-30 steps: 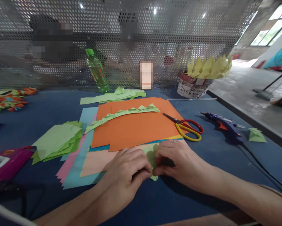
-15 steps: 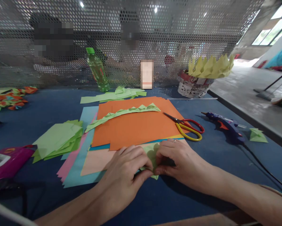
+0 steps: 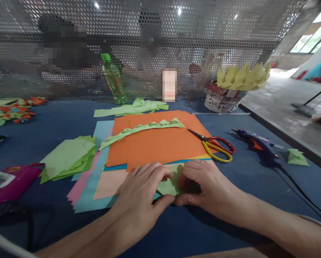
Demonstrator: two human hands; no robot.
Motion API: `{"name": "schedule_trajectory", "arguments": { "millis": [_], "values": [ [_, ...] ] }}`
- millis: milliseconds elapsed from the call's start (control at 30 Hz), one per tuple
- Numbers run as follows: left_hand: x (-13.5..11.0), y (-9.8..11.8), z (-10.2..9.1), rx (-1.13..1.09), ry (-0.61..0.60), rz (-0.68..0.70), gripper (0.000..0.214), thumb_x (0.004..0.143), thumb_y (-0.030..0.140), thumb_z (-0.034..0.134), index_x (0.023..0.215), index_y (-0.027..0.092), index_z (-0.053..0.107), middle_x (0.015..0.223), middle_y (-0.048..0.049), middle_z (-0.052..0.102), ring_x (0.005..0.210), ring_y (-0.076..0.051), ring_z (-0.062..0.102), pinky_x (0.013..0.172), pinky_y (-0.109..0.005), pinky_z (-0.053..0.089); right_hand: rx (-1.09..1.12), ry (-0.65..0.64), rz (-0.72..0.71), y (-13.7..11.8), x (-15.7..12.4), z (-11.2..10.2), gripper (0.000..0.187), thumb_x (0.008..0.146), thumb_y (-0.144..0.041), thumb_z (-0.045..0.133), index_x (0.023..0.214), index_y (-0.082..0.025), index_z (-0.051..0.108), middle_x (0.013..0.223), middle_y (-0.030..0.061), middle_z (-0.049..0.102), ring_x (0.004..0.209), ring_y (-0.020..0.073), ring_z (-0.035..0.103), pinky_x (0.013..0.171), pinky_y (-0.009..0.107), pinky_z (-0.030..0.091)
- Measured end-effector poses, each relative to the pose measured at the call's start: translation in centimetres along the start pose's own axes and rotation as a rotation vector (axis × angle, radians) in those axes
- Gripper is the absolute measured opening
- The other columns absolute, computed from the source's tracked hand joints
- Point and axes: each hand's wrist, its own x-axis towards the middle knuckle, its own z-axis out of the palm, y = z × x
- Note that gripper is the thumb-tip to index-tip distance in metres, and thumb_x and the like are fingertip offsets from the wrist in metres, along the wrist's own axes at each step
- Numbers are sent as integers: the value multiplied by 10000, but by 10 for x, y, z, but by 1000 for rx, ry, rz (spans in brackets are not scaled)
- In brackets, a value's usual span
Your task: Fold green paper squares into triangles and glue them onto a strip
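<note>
Paper point(image 3: 169, 187), pale green, overlaps the near side of the stacked sheets point(image 3: 149, 143), between your left hand point(image 3: 142, 190) and right hand point(image 3: 207, 181). Your left thumb touches its near edge, forefinger lifted clear; your right fingers curl over its side — how firmly, you can't tell. Blue table point(image 3: 181, 233) runs back to a mesh screen point(image 3: 117, 21), with floor point(image 3: 278, 96) past its right edge. Open surface separates your right hand from the glue gun point(image 3: 266, 148). Since the earlier frame, your left forefinger has parted from the thumb — more paper shows.
</note>
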Motion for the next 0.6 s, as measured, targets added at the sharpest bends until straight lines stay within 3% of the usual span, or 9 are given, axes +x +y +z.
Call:
{"name": "schedule_trajectory", "arguments": {
  "millis": [333, 600],
  "values": [
    [-2, 0, -2, 36, 32, -67, 391, 788, 202, 775, 1081, 266, 524, 1086, -15, 607, 1020, -278, 553, 852, -417, 403, -56, -29, 102, -7, 0, -1, 321, 764, -448, 851, 830, -220, 634, 846, -45, 660, 794, 158, 572, 723, 324, 282],
    [0, -7, -10, 26, 29, -136, 354, 818, 155, 679, 1102, 264, 497, 1141, -29, 570, 1095, -276, 546, 899, -450, 437, -36, -50, 152, -10, 3, -2, 321, 733, -413, 877, 827, -226, 634, 849, -62, 665, 804, 152, 579, 731, 321, 283]
  ]
}}
